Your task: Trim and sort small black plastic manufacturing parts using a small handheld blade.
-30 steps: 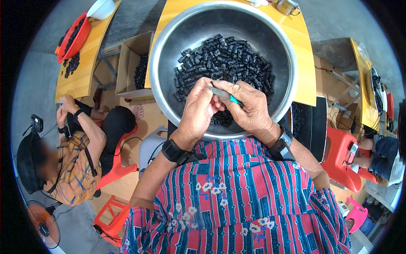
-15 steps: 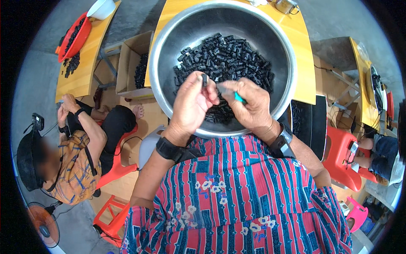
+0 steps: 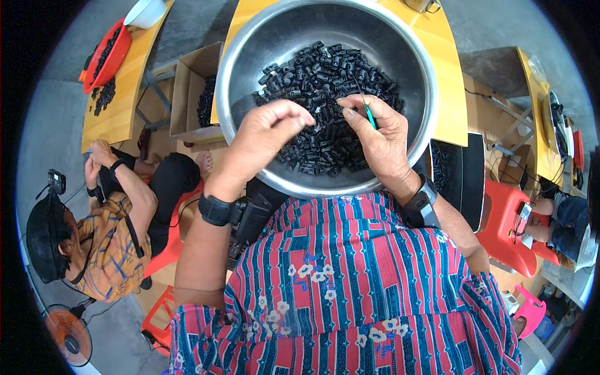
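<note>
My left hand [image 3: 269, 134] hovers over the left part of a large steel bowl [image 3: 234, 94]. Its thumb and fingers are drawn together; whatever may lie between them cannot be made out. On the right, my right hand [image 3: 382, 140] grips a slim green-handled knife [image 3: 370, 117], its narrow blade pointing up and away, seen nearly edge-on. Beneath both hands lies a heap of small black plastic parts [image 3: 331, 81], short and tube-like with openings. The two hands are apart from each other.
The bowl overlaps a yellow table [image 3: 451, 94] with a metal cup [image 3: 420, 5] at its far edge. A cardboard box [image 3: 187, 94] of black parts stands left, a red stool [image 3: 505, 225] right. A co-worker [image 3: 109, 231] sits at the left near a red basin [image 3: 114, 56].
My hands have moved apart, the left one leftward and the right one slightly right. The black part seen in my left fingers is no longer visible there. The knife now points upward.
</note>
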### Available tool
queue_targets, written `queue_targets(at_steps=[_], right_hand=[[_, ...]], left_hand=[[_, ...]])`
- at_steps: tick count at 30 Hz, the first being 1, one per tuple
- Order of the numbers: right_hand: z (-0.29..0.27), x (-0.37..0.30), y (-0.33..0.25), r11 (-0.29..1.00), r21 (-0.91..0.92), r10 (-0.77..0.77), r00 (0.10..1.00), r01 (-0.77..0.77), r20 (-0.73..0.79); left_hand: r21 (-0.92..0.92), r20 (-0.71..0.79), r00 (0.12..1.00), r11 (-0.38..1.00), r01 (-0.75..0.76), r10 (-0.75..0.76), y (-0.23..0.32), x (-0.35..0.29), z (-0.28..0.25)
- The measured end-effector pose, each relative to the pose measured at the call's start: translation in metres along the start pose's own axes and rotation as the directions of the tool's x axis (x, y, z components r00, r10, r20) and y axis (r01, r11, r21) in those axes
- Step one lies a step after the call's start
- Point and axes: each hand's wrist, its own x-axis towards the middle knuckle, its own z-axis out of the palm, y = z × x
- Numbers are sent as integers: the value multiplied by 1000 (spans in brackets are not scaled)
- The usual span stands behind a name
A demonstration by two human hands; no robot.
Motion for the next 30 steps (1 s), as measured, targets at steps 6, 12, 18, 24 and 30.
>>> queue_targets(at_steps=[6, 12, 18, 24, 30], right_hand=[[3, -1, 0, 999, 38, 22, 1000, -23, 20], [1, -1, 5, 999, 44, 23, 999, -25, 34], [4, -1, 4, 998, 58, 18, 1000, -18, 9], [4, -1, 7, 998, 63, 21, 1000, -21, 6], [2, -1, 4, 996, 64, 58, 998, -58, 10]], left_hand=[[845, 96, 981, 507, -169, 165, -12, 1, 16], [895, 125, 986, 415, -161, 111, -14, 3, 25], [862, 135, 972, 462, -210, 190, -14, 1, 27], [862, 166, 973, 455, -222, 160, -12, 3, 31], [738, 74, 976, 647, -192, 205, -17, 5, 28]])
